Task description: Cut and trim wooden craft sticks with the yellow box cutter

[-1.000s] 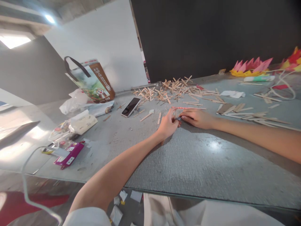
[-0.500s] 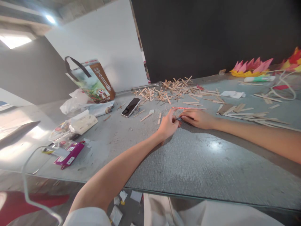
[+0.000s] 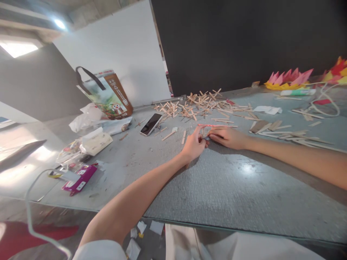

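Note:
My left hand (image 3: 194, 145) rests on the grey table near the middle, its fingers bent around a thin wooden stick whose end shows below the palm. Close beside it on the right, my right hand (image 3: 226, 137) has its fingers pressed together on a small dark grey object (image 3: 207, 138) too small to name. The fingertips of both hands nearly meet there. Just beyond them lies a thin red strip (image 3: 210, 125), touched by my left index finger. Behind the hands is a loose pile of wooden sticks (image 3: 187, 109).
A phone (image 3: 151, 124), a carton bag (image 3: 112, 95), plastic wrappers (image 3: 94, 141) and a purple packet (image 3: 81, 180) are on the left. More flat sticks (image 3: 292, 135), white tissue (image 3: 268, 109), a glue tube (image 3: 297, 92) and pink-yellow paper flowers (image 3: 289, 78) stand or lie right.

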The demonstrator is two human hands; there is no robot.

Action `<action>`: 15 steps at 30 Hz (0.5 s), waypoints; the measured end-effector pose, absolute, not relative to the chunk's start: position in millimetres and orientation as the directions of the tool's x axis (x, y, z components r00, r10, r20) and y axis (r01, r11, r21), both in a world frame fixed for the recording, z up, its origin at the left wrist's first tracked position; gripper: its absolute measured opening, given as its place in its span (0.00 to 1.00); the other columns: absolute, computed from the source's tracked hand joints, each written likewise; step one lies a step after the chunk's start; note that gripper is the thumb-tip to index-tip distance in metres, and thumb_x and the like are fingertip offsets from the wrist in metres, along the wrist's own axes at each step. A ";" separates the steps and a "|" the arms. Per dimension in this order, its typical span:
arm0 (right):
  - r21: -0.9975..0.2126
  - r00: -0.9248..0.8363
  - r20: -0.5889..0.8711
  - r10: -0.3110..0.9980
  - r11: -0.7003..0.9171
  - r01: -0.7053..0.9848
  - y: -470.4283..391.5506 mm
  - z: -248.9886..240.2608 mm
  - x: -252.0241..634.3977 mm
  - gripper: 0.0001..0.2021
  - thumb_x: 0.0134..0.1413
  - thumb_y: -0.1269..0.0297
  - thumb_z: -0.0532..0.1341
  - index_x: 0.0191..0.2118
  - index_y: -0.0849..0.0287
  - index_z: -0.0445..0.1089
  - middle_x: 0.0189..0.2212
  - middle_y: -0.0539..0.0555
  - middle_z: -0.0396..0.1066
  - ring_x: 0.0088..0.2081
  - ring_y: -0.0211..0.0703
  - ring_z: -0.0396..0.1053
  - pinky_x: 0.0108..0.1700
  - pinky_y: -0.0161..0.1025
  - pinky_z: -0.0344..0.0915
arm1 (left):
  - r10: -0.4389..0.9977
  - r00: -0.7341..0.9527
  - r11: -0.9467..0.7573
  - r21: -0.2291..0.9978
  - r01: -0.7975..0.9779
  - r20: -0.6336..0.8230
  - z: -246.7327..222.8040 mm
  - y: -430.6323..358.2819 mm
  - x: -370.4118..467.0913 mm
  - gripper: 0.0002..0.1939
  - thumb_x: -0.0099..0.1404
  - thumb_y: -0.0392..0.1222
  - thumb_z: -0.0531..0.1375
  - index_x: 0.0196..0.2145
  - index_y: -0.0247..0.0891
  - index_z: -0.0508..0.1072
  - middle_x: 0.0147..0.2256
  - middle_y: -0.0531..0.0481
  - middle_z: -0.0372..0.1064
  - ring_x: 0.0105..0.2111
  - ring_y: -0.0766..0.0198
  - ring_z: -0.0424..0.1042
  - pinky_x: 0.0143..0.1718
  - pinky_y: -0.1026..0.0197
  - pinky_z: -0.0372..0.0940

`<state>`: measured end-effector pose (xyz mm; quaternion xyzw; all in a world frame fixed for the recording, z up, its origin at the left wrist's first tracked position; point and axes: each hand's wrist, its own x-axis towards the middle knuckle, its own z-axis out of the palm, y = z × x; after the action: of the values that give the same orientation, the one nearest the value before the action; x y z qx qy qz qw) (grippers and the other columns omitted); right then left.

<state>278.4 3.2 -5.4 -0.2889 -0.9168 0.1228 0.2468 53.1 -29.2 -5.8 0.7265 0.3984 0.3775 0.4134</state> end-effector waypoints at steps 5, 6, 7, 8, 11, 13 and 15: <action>-0.344 -0.709 0.393 0.586 0.809 0.477 5.3 -8.2 278.6 0.22 0.79 0.49 0.49 0.44 0.53 0.78 0.43 0.59 0.79 0.46 0.56 0.75 0.53 0.53 0.67 | 0.889 0.400 -0.342 0.904 0.255 0.223 -6.0 -29.1 53.2 0.36 0.64 0.25 0.54 0.69 0.38 0.64 0.25 0.59 0.70 0.32 0.64 0.80 0.41 0.62 0.69; -0.342 -0.711 0.393 0.584 0.810 0.476 5.4 -8.4 278.5 0.22 0.79 0.50 0.49 0.44 0.53 0.78 0.43 0.59 0.79 0.46 0.55 0.75 0.54 0.54 0.67 | 0.888 0.401 -0.342 0.905 0.252 0.223 -6.3 -28.9 53.3 0.36 0.64 0.25 0.54 0.69 0.38 0.64 0.25 0.59 0.70 0.33 0.64 0.80 0.42 0.62 0.69; -0.339 -0.713 0.393 0.581 0.812 0.475 5.5 -8.4 278.4 0.22 0.79 0.50 0.49 0.45 0.52 0.78 0.43 0.59 0.79 0.46 0.55 0.75 0.54 0.54 0.67 | 0.888 0.401 -0.340 0.907 0.249 0.223 -6.6 -28.7 53.4 0.36 0.64 0.25 0.54 0.69 0.38 0.63 0.25 0.59 0.69 0.33 0.64 0.80 0.42 0.62 0.69; -0.338 -0.715 0.392 0.579 0.813 0.474 5.5 -8.3 278.3 0.22 0.79 0.50 0.49 0.45 0.52 0.78 0.43 0.58 0.79 0.46 0.55 0.75 0.54 0.54 0.67 | 0.889 0.401 -0.338 0.909 0.246 0.222 -6.9 -28.5 53.5 0.36 0.64 0.25 0.54 0.69 0.38 0.63 0.25 0.59 0.69 0.33 0.64 0.80 0.42 0.62 0.70; -0.342 -0.714 0.392 0.580 0.812 0.473 5.1 -8.1 278.4 0.22 0.79 0.50 0.49 0.45 0.51 0.78 0.43 0.57 0.80 0.47 0.55 0.75 0.54 0.53 0.67 | 0.889 0.401 -0.333 0.912 0.239 0.219 -7.6 -28.2 53.6 0.36 0.63 0.25 0.54 0.68 0.38 0.64 0.25 0.59 0.68 0.33 0.64 0.80 0.41 0.62 0.70; -0.350 -0.706 0.397 0.587 0.808 0.474 5.0 -8.2 278.6 0.22 0.79 0.49 0.50 0.45 0.51 0.79 0.43 0.57 0.80 0.47 0.55 0.75 0.54 0.53 0.67 | 0.889 0.401 -0.333 0.913 0.236 0.221 -7.7 -28.0 53.5 0.36 0.63 0.25 0.54 0.68 0.39 0.64 0.25 0.60 0.68 0.33 0.63 0.81 0.41 0.62 0.70; -0.361 -0.699 0.400 0.592 0.803 0.474 5.0 -8.4 278.8 0.21 0.78 0.48 0.51 0.46 0.51 0.79 0.43 0.58 0.81 0.46 0.55 0.75 0.54 0.53 0.67 | 0.888 0.403 -0.334 0.914 0.231 0.222 -7.7 -27.9 53.4 0.36 0.63 0.26 0.54 0.68 0.39 0.64 0.24 0.60 0.67 0.34 0.63 0.81 0.41 0.62 0.70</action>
<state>278.8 5.0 -8.4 -0.2914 -0.9145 0.1157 0.2558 53.4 -27.9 -7.7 0.7204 0.3884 0.3844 0.4270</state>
